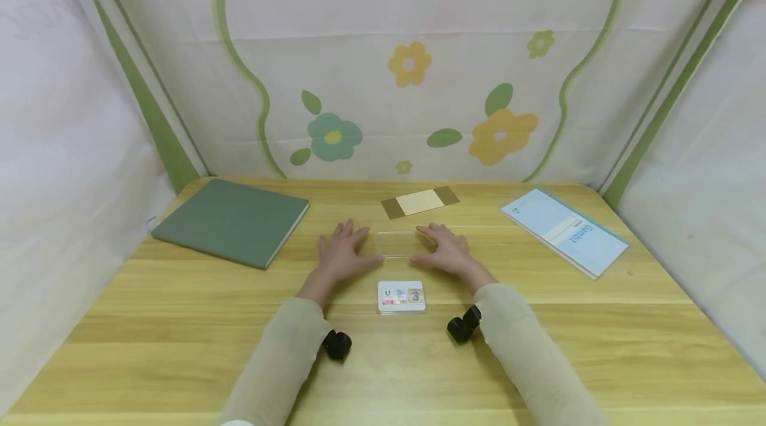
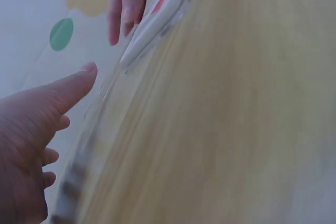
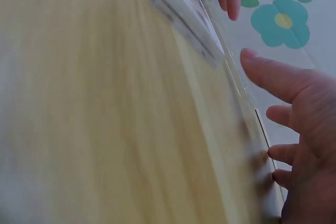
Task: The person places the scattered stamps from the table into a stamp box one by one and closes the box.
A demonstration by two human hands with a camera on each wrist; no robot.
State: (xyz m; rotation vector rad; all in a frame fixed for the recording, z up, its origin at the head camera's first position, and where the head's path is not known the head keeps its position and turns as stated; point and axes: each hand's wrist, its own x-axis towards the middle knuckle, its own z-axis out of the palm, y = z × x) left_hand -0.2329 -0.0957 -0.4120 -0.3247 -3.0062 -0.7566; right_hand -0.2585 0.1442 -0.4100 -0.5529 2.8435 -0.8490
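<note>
A clear, flat rectangular plastic piece (image 1: 396, 244) lies on the table between the two hands. My left hand (image 1: 343, 253) is at its left side, thumb tip right by the near left corner. On the other side my right hand (image 1: 444, 250) mirrors it, thumb and fingers spread apart. Both thumbs stretch out straight, as the left thumb (image 2: 73, 88) and the right thumb (image 3: 273, 74) show in the wrist views. Nearer to me, a white card with coloured print (image 1: 401, 296) sits in a clear holder.
Back left lies a dark green book (image 1: 233, 221). A brown strip with a cream middle (image 1: 420, 202) is beyond the hands, and a light blue booklet (image 1: 565, 232) rests at the right. A flowered cloth (image 1: 359, 67) hangs behind the wooden table (image 1: 395, 379).
</note>
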